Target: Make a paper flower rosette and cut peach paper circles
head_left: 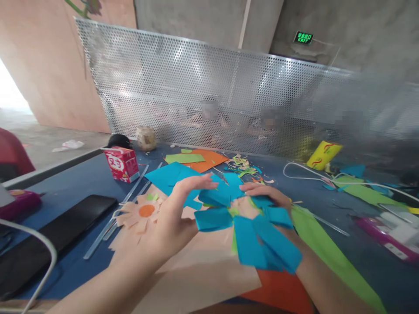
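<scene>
A blue paper flower (pixel 250 235) with long loose petals and a pale centre is held up in front of me, bits of green showing under it. My right hand (pixel 275 196) grips it from the far right side; petals cover part of the fingers. Beside its left petals, my left hand (pixel 176 213) is curved with thumb and fingers apart, the thumb close to or touching a petal. Beneath lies a large pale pink paper sheet (pixel 203 270). Left of my left hand rests a pale pink paper flower (pixel 131 213) with an orange centre.
Blue sheets (pixel 170 174), an orange sheet (pixel 206 161), green paper (pixel 330 248) and paper scraps (pixel 244 165) lie around. A red box (pixel 121 163), black phone (pixel 78 222), clear glue sticks (pixel 108 226), yellow roll (pixel 324 155) and white cables surround the work. A perforated metal screen (pixel 196 83) stands behind.
</scene>
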The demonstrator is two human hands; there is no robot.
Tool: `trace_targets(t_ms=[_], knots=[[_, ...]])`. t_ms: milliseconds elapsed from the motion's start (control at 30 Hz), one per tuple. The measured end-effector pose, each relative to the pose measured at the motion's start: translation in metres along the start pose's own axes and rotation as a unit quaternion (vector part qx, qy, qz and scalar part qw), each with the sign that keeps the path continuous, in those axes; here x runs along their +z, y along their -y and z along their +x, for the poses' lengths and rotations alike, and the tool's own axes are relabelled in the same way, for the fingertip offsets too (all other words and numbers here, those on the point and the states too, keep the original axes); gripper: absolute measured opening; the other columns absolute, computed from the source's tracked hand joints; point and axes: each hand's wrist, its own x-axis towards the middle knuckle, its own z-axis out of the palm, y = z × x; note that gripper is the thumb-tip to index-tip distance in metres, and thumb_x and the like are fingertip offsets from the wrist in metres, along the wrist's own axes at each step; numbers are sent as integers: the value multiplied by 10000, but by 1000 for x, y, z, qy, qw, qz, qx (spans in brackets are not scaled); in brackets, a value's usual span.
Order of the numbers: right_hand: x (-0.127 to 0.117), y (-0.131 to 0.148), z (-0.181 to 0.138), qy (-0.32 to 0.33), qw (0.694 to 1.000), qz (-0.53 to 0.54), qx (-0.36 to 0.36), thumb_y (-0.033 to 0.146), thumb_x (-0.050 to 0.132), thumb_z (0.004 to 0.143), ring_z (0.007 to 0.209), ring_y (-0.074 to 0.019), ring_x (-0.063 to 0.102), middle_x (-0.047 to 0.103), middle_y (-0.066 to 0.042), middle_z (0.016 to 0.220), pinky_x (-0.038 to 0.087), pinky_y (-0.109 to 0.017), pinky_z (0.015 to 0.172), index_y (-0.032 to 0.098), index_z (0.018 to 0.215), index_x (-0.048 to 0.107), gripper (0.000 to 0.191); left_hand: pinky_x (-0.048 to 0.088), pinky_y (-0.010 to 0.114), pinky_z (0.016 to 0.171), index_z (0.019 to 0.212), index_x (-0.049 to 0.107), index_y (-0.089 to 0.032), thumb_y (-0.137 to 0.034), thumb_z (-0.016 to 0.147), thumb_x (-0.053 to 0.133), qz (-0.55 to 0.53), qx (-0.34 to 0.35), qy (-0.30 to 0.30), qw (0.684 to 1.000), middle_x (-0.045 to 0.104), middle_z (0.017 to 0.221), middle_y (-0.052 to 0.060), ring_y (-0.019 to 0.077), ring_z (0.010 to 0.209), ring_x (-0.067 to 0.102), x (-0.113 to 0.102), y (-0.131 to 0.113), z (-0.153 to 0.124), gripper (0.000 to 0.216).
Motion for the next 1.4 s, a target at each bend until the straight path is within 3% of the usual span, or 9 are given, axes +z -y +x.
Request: trace_targets(t_ms=[100,233,433,600,1000,1133,1233,1300,1400], knots=[[-2,6,2,17,998,18,-62,544,607,713,821,-230,670,731,-34,788,500,-408,843,274,684,691,284,326,409,942,1088,585,-342,-97,650,703,88,106,48,989,697,993,15,248,999,595,-7,-5,-3,516],[-2,7,4,24,996,40,-76,529,615,718,762,-205,678,732,-5,744,517,-380,809,312,683,696,234,293,400,906,1083,595,-380,-114,711,643,155,179,69,969,733,894,-20,242,923,638,-10,-10,-2,459],[-2,9,4,18,999,-33,-34,675,562,652,723,-230,672,720,-29,686,498,-434,834,290,568,647,403,355,377,814,1127,594,-343,-101,753,557,173,197,117,958,734,887,3,229,811,656,-12,-12,1,447],[-2,11,2,35,998,19,-40,588,587,705,746,-202,676,730,-6,737,501,-392,839,311,661,686,298,341,377,857,1256,483,-333,-53,794,502,123,215,142,958,719,966,10,212,871,648,-13,-13,0,541],[-2,10,5,74,997,35,17,534,684,621,773,-227,681,732,-29,751,544,-372,766,272,689,704,272,414,420,854,845,690,-285,-179,691,657,-25,22,140,990,734,857,71,261,839,665,-7,-16,1,190],[4,0,0,47,994,55,87,411,705,634,601,-195,658,709,-18,678,551,-326,599,241,630,685,171,465,348,762,915,646,-268,-113,658,674,13,-1,68,998,716,845,43,219,807,644,-1,-14,-1,301],[10,-6,-3,14,986,60,155,294,694,659,407,-136,574,633,18,523,492,-271,442,200,566,618,154,491,304,718,1111,551,-288,-168,681,682,-4,-115,-47,992,674,969,31,203,855,624,7,-6,2,465],[12,-8,-2,7,978,63,201,277,699,651,371,-118,548,624,21,521,465,-247,393,179,605,600,147,505,304,711,1188,493,-271,-228,685,691,-71,-206,-49,975,672,966,32,204,852,629,11,1,7,542],[14,-8,0,31,964,75,252,303,705,638,388,-119,559,635,3,559,440,-219,337,154,687,604,186,514,319,715,1048,568,-204,-273,664,710,-177,-294,-26,939,701,844,25,204,791,651,13,13,15,415]])
